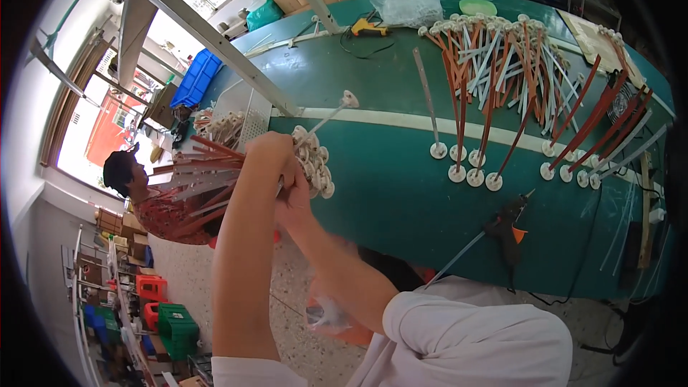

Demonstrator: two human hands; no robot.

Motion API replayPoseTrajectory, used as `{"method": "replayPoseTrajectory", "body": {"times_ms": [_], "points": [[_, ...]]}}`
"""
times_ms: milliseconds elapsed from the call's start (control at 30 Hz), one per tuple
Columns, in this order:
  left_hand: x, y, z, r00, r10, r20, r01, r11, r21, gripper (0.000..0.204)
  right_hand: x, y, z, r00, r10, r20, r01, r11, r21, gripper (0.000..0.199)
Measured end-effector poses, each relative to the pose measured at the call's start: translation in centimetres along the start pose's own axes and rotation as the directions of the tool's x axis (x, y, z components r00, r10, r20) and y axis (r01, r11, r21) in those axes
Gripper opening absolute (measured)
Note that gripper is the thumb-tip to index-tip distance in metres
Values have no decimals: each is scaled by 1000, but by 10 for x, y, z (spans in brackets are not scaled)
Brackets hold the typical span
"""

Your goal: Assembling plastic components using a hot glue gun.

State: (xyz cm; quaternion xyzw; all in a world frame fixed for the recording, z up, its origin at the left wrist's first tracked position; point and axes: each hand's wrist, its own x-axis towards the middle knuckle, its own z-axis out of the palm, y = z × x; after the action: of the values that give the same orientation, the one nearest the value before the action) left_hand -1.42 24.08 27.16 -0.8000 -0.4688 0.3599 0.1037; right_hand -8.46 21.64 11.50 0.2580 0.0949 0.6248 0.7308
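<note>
Both my hands are together at the left side of the green table. My left hand (271, 149) is closed round a bundle of flat brown and clear strips (208, 175), which stick out to the left. The bundle's white round disc ends (315, 161) cluster to the right of my hands. Just below, my right hand (292, 197) is closed on the same bundle, its fingers partly hidden. A single pale strip with a white end (349, 99) points up and right beyond the cluster. Several strips stand upright on white discs (456, 173) to the right.
A dark glue gun (509, 233) with an orange trigger lies near the table's front edge. A yellow glue gun (367, 27) and a plastic bag (407, 7) lie at the back. Many disc-ended strips (502, 57) are heaped far right. Another person (168, 208) is at the left.
</note>
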Motion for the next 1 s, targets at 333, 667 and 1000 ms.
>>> {"method": "replayPoseTrajectory", "body": {"times_ms": [333,667,1000], "points": [[24,62,3,999,-48,15,44,979,197,51,7,-28,-29,974,-13,224,-85,905,418,43],[22,73,24,996,73,-44,-59,962,268,50,-7,-54,-33,966,-98,239,87,995,56,49],[32,70,31,955,192,-227,-125,952,281,43,-30,-59,5,990,-128,66,127,992,21,56]]}}
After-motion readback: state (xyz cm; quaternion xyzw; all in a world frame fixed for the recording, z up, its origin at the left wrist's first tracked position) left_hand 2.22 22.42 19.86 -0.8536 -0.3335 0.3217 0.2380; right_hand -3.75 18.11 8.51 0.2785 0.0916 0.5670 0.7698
